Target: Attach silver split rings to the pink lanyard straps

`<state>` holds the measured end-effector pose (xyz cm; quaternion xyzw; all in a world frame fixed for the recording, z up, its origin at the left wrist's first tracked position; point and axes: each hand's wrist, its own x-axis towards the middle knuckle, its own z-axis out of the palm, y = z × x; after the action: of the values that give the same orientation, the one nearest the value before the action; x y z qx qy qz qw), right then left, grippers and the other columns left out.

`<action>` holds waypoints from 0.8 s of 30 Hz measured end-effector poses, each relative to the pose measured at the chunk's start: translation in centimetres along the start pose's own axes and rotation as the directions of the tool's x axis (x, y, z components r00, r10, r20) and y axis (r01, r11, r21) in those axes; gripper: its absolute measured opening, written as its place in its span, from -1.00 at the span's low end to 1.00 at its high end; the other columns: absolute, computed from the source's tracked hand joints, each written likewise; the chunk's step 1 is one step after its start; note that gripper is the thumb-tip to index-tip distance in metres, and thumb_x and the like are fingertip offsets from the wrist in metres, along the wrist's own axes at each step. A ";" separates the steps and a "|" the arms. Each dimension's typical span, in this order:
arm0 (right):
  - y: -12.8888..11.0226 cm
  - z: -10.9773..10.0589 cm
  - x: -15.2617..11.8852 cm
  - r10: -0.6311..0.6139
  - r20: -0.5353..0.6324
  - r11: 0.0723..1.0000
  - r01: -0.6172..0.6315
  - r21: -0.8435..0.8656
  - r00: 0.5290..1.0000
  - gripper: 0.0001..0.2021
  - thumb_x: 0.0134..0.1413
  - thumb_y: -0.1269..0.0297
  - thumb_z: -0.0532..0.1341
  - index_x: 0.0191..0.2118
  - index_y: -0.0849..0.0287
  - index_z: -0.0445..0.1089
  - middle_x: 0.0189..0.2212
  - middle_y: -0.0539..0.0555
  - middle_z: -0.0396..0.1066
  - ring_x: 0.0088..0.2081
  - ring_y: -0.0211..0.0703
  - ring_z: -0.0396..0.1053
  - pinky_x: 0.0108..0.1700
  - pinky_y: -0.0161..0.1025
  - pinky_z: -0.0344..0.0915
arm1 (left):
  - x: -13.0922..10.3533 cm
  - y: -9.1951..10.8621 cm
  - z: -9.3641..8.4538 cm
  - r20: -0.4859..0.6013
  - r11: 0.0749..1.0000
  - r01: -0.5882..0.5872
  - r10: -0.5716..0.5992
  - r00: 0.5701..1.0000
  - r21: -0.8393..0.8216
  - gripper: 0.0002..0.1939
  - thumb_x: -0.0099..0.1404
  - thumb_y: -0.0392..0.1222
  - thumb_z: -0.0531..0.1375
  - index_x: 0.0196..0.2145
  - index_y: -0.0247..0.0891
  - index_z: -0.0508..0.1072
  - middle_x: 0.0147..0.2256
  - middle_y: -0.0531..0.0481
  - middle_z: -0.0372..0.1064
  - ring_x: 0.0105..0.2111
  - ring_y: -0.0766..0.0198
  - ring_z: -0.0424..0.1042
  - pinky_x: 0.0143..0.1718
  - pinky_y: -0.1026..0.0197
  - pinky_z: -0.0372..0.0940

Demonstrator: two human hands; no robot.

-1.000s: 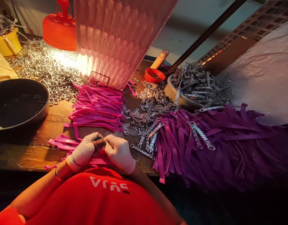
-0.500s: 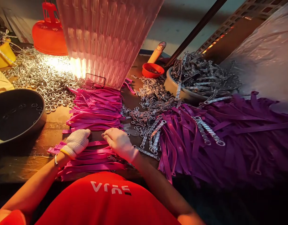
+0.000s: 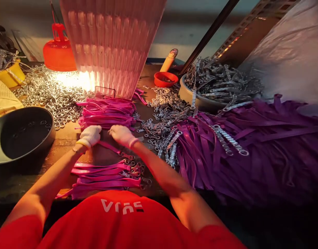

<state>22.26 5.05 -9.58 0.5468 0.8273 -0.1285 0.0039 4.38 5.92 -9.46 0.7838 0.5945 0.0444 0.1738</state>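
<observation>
1. The left hand (image 3: 91, 135), in a pale knit glove, was curled at the near edge of the pink pile (image 3: 107, 112); whether anything was pinched in it could not be told, as the fingertips were hidden.
2. The right hand (image 3: 122, 135) was bent just across from it, at the same edge, with its fingers drawn in; its grip could not be made out either.
3. A loose strap (image 3: 109, 147) was stretched from beside the left hand toward the right forearm, its metal-tipped end laid on the table (image 3: 93, 154). Whether its other end was held could not be seen.
4. Between the forearms, nearest the red shirt (image 3: 117, 221), a smaller pink bundle (image 3: 104, 176) was laid out, with metal links at its right end.
5. Behind the pile, a ribbed sheet (image 3: 107, 48) was propped at a slant; to its left, loose rings (image 3: 55, 100) were lit by a red lamp (image 3: 59, 55).
6. At the left, a dark pan (image 3: 25, 135) was set, with a few rings inside.
7. To the right, links (image 3: 166, 107) were heaped below a red bowl (image 3: 166, 80), beside a tub (image 3: 200, 100) filled with metal strips; purple straps (image 3: 242, 148) were piled in front.
</observation>
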 end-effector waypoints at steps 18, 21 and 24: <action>-0.3 4.2 -12.4 -0.044 -0.180 0.976 0.081 0.203 0.983 -0.80 0.36 0.22 0.12 -0.23 0.14 0.44 -0.23 0.09 0.47 -0.14 -0.11 0.37 -0.15 -0.22 0.16 | 4.0 7.0 -0.1 -0.141 0.991 -0.135 0.133 0.981 -0.003 -0.64 0.43 -0.13 0.02 0.04 -0.24 0.48 0.03 -0.22 0.44 -0.02 0.04 0.44 -0.01 0.12 0.27; -1.1 5.5 -12.4 -0.045 -0.195 0.982 0.080 0.173 0.980 -0.83 0.34 0.23 0.14 -0.25 0.14 0.42 -0.20 0.09 0.46 -0.12 -0.09 0.35 -0.15 -0.21 0.14 | 6.6 9.4 0.2 -0.076 0.997 -0.062 0.065 0.995 0.047 -0.64 0.42 -0.13 0.03 0.04 -0.28 0.46 -0.01 -0.28 0.42 -0.08 0.01 0.47 -0.09 0.10 0.30; -1.0 6.3 -12.5 -0.027 -0.217 0.977 0.072 0.201 0.976 -0.87 0.33 0.24 0.15 -0.21 0.12 0.41 -0.20 0.07 0.45 -0.12 -0.10 0.34 -0.15 -0.22 0.12 | 7.5 10.4 0.9 -0.032 0.998 0.009 -0.007 0.999 0.058 -0.64 0.41 -0.12 0.05 0.05 -0.34 0.43 -0.09 -0.32 0.42 -0.13 -0.02 0.48 -0.14 0.09 0.31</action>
<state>25.57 -7.99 -13.63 0.5339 0.8184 -0.1550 -0.1454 16.36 10.41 -7.90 0.7853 0.6015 0.0389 0.1416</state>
